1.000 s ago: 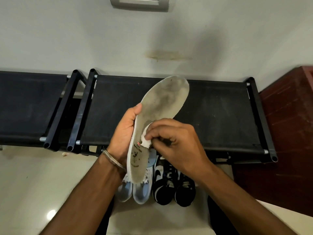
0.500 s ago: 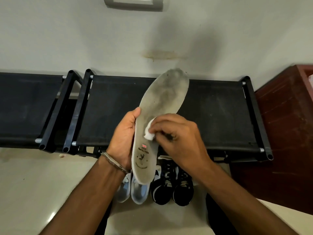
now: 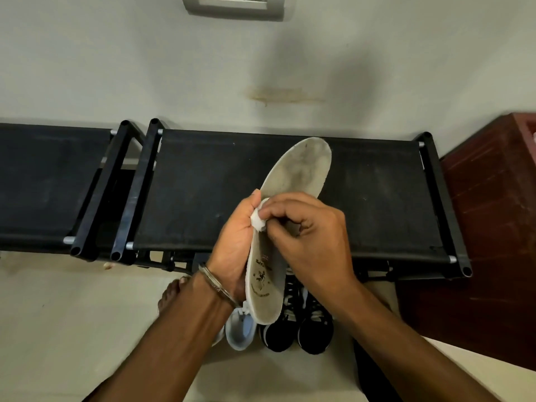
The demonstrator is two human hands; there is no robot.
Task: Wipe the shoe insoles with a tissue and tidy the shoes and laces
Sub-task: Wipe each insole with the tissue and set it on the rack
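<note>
Above a black rack (image 3: 203, 184), left hand (image 3: 232, 245) grips the insole (image 3: 293, 181), its print unreadable; right-hand fingers (image 3: 278, 211) pinch the tissue (image 3: 258, 220).

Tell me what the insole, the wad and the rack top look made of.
Insole: probably matte foam, since it bends and is grey with grime. Wad: crumpled white tissue. Rack top: taut black fabric on a tubular frame.

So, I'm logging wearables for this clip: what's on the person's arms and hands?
Both forearms are bare, no sleeves or gloves in view. The left hand has a thin silver metal bangle at the wrist. The right hand shows no ring, watch or band.
</note>
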